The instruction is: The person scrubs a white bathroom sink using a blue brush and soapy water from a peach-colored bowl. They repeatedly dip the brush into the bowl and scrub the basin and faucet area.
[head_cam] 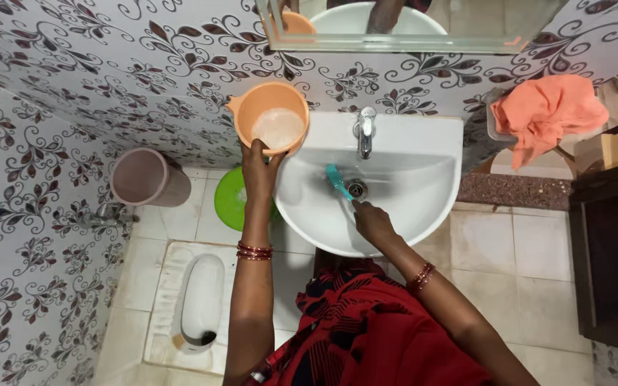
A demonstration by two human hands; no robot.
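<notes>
Head view: left hand (260,166) gripping orange mug (270,118) of soapy water at left rim of white sink (423,154). Right hand (372,220) closing around teal brush (339,182), handle angling up-left toward drain (357,189) under tap (365,132).

Left hand (259,168) gripping the rim of an orange mug (270,116) of cloudy water tilted over the white sink (423,161), right hand (372,220) holding a teal brush (337,182) in the basin near the drain (357,189), chrome tap (365,131) above, orange cloth (546,111) on a shelf to the right, brown bucket (144,177) at left, squat toilet (202,300) below.
</notes>
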